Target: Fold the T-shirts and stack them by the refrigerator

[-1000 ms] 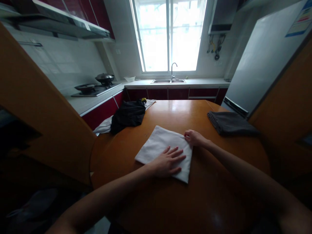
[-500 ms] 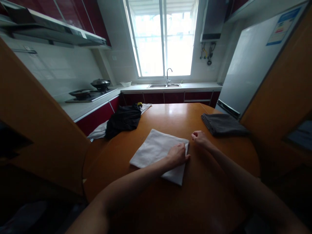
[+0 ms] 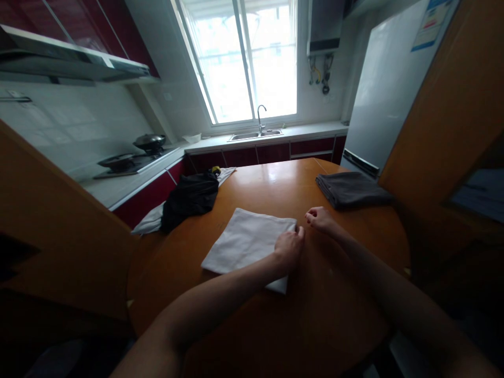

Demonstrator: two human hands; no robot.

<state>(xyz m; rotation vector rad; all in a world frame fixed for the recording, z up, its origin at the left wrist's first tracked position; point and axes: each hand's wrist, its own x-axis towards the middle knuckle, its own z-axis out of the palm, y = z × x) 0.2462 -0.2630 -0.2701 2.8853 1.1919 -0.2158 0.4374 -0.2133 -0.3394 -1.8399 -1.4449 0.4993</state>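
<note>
A white folded cloth (image 3: 244,236) lies flat on the round wooden table in front of me. My left hand (image 3: 290,247) rests over its right edge, with the fingers reaching past the cloth and a little apart; the palm side is hidden. Just to the right, over bare wood, is my right hand (image 3: 321,218). Its fingers are curled together, and nothing shows in them. My left forearm covers part of the cloth's near edge.
On the wooden table (image 3: 271,191), a dark grey folded cloth (image 3: 352,190) lies at the right. A black cloth bundle (image 3: 191,199) with white fabric hangs over the left edge. Behind are a counter with a sink (image 3: 255,135), pans on a stove (image 3: 149,142), and a fridge (image 3: 386,89).
My left hand has shifted slightly toward the cloth's right edge, its fingers now reaching past it. The right hand stays beside the cloth. The whole view has tilted and shifted a little.
</note>
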